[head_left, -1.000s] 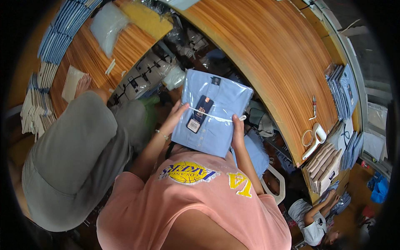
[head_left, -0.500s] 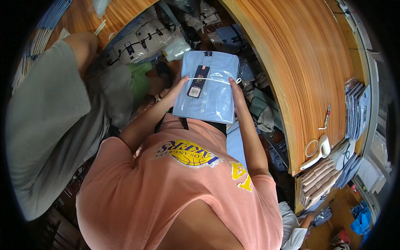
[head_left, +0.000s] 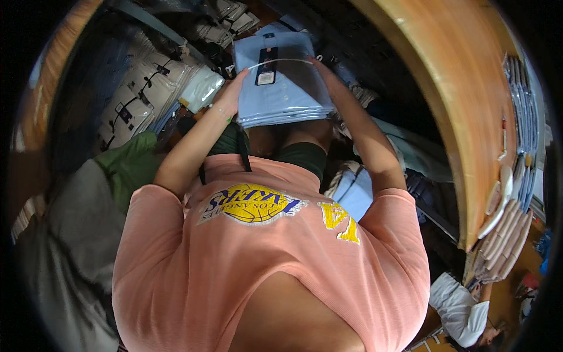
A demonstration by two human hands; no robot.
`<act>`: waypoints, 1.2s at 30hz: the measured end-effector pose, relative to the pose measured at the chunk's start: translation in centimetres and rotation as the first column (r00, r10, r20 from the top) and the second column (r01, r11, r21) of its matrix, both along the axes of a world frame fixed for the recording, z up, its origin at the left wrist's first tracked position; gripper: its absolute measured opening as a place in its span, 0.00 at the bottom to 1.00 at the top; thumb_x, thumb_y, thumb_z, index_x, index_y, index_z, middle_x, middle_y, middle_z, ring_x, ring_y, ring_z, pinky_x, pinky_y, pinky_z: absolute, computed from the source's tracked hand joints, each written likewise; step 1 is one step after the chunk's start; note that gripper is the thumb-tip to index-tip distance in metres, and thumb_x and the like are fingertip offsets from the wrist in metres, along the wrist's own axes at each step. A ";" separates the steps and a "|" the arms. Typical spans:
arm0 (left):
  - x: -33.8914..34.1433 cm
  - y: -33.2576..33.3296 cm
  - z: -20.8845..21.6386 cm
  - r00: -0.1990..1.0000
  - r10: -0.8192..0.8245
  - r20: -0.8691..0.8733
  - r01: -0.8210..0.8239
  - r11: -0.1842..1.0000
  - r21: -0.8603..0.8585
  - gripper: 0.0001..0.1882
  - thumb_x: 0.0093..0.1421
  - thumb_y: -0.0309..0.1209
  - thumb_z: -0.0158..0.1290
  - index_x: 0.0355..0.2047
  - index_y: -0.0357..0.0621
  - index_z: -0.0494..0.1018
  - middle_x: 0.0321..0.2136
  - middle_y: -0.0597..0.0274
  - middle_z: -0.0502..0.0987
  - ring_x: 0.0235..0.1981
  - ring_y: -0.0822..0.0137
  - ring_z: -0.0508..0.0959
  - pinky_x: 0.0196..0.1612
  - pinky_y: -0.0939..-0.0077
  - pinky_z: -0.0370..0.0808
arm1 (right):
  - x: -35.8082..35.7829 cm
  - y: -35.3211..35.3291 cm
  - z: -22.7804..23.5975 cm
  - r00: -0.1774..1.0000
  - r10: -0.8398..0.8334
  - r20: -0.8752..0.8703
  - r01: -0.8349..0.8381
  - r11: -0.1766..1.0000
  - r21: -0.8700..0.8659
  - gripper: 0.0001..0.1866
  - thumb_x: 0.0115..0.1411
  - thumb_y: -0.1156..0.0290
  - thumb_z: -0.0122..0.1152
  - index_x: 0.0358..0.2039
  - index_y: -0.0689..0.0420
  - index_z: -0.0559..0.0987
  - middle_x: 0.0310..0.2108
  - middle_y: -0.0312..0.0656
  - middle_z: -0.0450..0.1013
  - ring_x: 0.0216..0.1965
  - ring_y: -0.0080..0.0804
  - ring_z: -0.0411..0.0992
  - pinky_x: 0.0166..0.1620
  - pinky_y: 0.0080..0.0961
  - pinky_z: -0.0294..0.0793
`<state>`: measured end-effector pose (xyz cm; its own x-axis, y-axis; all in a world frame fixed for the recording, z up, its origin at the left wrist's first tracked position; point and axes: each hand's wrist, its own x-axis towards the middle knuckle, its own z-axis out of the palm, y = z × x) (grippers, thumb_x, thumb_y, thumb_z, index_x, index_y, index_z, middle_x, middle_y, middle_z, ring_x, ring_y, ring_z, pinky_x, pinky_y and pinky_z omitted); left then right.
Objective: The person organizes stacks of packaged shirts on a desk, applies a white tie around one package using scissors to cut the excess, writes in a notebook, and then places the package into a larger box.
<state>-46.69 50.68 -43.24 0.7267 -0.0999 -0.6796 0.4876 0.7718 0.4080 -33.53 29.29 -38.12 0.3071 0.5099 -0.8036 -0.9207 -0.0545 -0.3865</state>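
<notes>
Between my two hands is a bundle of folded light blue shirts (head_left: 293, 88) in clear plastic, its layered near edge showing several pieces. A white string (head_left: 287, 59) crosses the top, over a dark hang tag (head_left: 267, 64). My left hand (head_left: 233, 92) grips the bundle's left side, with the fingers partly hidden behind it. On the opposite side, my right hand (head_left: 324, 75) holds the right edge near the string's end. The bundle is held out in front of me, above my knees and tilted so its top face shows.
Packed pale garments (head_left: 138, 100) lie low on the left, beside a clear plastic packet (head_left: 201, 88). A curved wooden table (head_left: 469, 117) runs along the right, with stacked shirts and a white tool (head_left: 498, 199). Another person in white (head_left: 460, 311) is at lower right.
Both hands have carried the shirt bundle farther out, tipping it so its layered near edge shows. The view has turned, and the wooden table now lies farther to the right.
</notes>
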 end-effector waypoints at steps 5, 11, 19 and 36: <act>6.5 -1.9 -6.1 0.997 -0.074 0.038 0.072 0.996 0.050 0.26 0.60 0.47 0.42 0.50 0.39 0.62 0.44 0.52 0.71 0.42 0.57 0.73 0.48 0.62 0.69 | 3.8 -2.9 -8.7 0.963 -0.067 0.262 0.065 0.998 0.016 0.31 0.57 0.46 0.46 0.49 0.61 0.69 0.43 0.48 0.70 0.41 0.36 0.71 0.46 0.28 0.70; 7.7 -1.3 -13.0 0.991 -0.125 0.038 0.124 0.992 0.038 0.31 0.56 0.49 0.48 0.52 0.39 0.60 0.48 0.52 0.69 0.45 0.55 0.71 0.51 0.59 0.67 | 3.3 -2.6 -12.4 0.945 -0.118 0.304 0.157 0.982 -0.105 0.30 0.54 0.47 0.53 0.45 0.62 0.71 0.40 0.48 0.71 0.38 0.35 0.71 0.44 0.27 0.71; 5.9 -0.3 -10.6 0.940 -0.222 0.259 0.120 0.925 0.360 0.32 0.53 0.49 0.52 0.52 0.43 0.59 0.45 0.58 0.67 0.46 0.63 0.68 0.47 0.69 0.67 | 2.5 -4.1 -14.2 0.930 -0.255 0.264 0.261 0.965 0.014 0.30 0.51 0.49 0.58 0.44 0.61 0.71 0.38 0.46 0.72 0.35 0.34 0.72 0.39 0.29 0.74; 19.5 6.3 -15.9 0.909 -0.243 0.339 0.084 0.903 0.421 0.40 0.48 0.54 0.54 0.56 0.44 0.57 0.49 0.60 0.65 0.50 0.65 0.64 0.50 0.72 0.64 | 15.0 2.9 -24.0 0.924 -0.267 0.274 0.293 0.954 -0.058 0.31 0.53 0.48 0.55 0.49 0.61 0.68 0.43 0.45 0.71 0.40 0.36 0.72 0.46 0.31 0.71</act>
<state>-27.23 56.98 -59.11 0.9297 -0.0258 -0.3674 0.3415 0.4339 0.8337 -18.50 32.19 -62.14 0.6308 0.2967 -0.7170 -0.7716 0.1419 -0.6201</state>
